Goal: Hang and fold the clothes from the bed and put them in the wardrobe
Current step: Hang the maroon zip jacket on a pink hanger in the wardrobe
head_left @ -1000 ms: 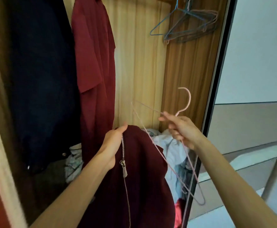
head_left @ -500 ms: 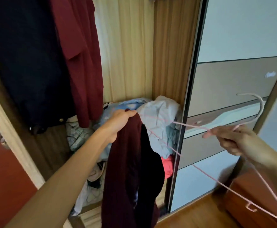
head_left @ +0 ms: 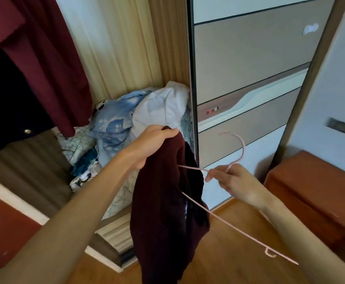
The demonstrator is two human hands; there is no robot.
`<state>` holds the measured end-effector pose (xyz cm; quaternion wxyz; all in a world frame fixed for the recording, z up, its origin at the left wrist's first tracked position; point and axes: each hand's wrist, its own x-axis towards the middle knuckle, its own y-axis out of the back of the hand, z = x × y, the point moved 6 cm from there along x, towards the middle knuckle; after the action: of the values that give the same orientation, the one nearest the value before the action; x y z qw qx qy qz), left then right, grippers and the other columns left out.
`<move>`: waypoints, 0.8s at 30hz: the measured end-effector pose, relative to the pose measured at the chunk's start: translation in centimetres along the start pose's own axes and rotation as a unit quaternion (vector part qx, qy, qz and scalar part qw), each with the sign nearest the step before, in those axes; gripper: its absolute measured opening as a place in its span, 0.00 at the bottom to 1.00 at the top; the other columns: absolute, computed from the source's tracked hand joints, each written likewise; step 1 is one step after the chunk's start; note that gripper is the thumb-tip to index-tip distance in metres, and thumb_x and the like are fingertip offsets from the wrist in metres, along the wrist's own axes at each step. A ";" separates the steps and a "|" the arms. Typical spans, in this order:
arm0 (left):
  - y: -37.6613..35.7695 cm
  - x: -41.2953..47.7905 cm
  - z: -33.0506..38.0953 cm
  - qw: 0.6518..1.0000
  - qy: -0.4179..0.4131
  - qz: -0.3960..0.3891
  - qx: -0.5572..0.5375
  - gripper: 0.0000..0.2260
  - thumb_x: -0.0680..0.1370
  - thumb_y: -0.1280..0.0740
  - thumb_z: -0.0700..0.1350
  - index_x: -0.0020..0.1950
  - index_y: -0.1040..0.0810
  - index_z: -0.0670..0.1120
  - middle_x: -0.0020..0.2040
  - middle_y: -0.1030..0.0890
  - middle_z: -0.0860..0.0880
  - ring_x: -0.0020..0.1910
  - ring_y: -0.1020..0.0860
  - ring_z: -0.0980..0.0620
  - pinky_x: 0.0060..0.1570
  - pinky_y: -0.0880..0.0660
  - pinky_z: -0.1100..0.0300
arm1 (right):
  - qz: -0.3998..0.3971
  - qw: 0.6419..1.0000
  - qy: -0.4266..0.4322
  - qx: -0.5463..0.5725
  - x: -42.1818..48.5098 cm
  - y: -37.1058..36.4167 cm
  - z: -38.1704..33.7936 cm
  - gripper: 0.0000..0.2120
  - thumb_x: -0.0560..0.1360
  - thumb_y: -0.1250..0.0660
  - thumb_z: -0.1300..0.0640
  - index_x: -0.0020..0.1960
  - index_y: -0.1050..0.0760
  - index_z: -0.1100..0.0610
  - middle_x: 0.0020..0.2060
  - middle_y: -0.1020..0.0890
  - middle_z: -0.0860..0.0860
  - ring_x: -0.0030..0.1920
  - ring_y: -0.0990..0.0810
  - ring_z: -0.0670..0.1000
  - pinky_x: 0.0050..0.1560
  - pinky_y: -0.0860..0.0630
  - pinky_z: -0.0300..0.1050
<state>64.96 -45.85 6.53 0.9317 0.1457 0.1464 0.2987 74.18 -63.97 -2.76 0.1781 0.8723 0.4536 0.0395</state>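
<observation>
Maroon garment [head_left: 163, 212] hangs limp from the left hand [head_left: 153, 144], which pinches its top edge in front of the open wardrobe [head_left: 126, 48], likely so the neck stays up for threading. Long axis runs top to bottom, free end toward the floor [head_left: 229, 253]. To its left inside the wardrobe: hung dark red cloth [head_left: 50, 64], then a heap of pale blue clothes [head_left: 138, 111]. Right of the garment, the right hand [head_left: 235, 181] grips a pink hanger [head_left: 243, 224] at its neck, hook up, one arm poking into the fabric, the other slanting down-right. The hands sit close together. Sliding door [head_left: 249, 58] behind.
</observation>
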 end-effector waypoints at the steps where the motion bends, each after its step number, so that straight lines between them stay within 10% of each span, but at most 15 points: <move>1: -1.4 -0.4 0.3 1.000 -0.002 -0.007 -0.002 0.13 0.79 0.33 0.46 0.53 0.19 0.35 0.51 0.16 0.38 0.53 0.17 0.40 0.58 0.23 0.48 | 0.017 1.000 -0.004 -0.001 0.5 -0.6 0.4 0.14 0.80 0.37 0.54 0.42 0.16 0.55 0.21 0.36 0.47 0.24 0.40 0.48 0.30 0.41 0.42; 6: -6.0 -2.2 0.2 0.998 0.023 -0.015 -0.048 0.10 0.79 0.33 0.46 0.45 0.14 0.43 0.45 0.14 0.43 0.49 0.16 0.44 0.56 0.22 0.50 | 0.085 0.996 0.004 -0.010 3.0 -0.7 0.9 0.17 0.79 0.38 0.58 0.34 0.18 0.51 0.21 0.25 0.38 0.27 0.27 0.39 0.34 0.35 0.35; 12: -7.4 -4.2 -1.9 0.989 0.062 -0.048 -0.128 0.09 0.78 0.33 0.44 0.44 0.14 0.44 0.43 0.14 0.44 0.43 0.17 0.48 0.52 0.23 0.55 | 0.175 0.981 0.062 0.054 2.3 0.2 1.5 0.19 0.75 0.38 0.64 0.26 0.31 0.58 0.21 0.28 0.49 0.26 0.33 0.45 0.32 0.35 0.49; 17: -5.6 -5.0 -3.5 0.961 -0.089 -0.032 0.259 0.18 0.79 0.34 0.48 0.68 0.30 0.59 0.26 0.26 0.54 0.28 0.28 0.58 0.33 0.31 0.61 | 0.217 0.945 0.056 0.236 1.2 1.3 3.7 0.20 0.74 0.37 0.63 0.24 0.33 0.56 0.20 0.37 0.48 0.22 0.40 0.47 0.27 0.42 0.40; 19: -5.8 -4.9 -3.2 0.899 -0.149 -0.023 0.411 0.33 0.77 0.33 0.51 0.77 0.46 0.63 0.34 0.24 0.55 0.33 0.25 0.58 0.34 0.31 0.63 | 0.219 0.943 0.075 0.241 1.1 2.0 3.2 0.16 0.76 0.37 0.62 0.29 0.28 0.63 0.20 0.37 0.50 0.22 0.41 0.47 0.26 0.42 0.38; 22: -6.4 -3.8 -1.3 0.755 -0.291 0.060 0.585 0.40 0.71 0.32 0.56 0.80 0.45 0.54 0.73 0.35 0.43 0.71 0.34 0.43 0.66 0.33 0.53 | 0.219 0.945 0.100 0.223 0.8 3.5 2.1 0.16 0.78 0.38 0.64 0.32 0.22 0.61 0.19 0.37 0.49 0.20 0.40 0.45 0.26 0.41 0.37; 24: -7.6 -2.2 -0.5 0.767 -0.321 0.014 0.556 0.42 0.70 0.37 0.61 0.81 0.47 0.51 0.81 0.50 0.43 0.80 0.52 0.45 0.78 0.52 0.43 | 0.220 0.947 0.121 0.202 0.4 4.2 1.7 0.24 0.78 0.39 0.66 0.24 0.26 0.51 0.18 0.36 0.45 0.21 0.39 0.44 0.28 0.40 0.38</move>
<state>67.03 -53.00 3.77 0.6760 0.7277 -0.0226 0.1143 78.01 -66.32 -2.91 -0.0714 0.9567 0.2671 0.0909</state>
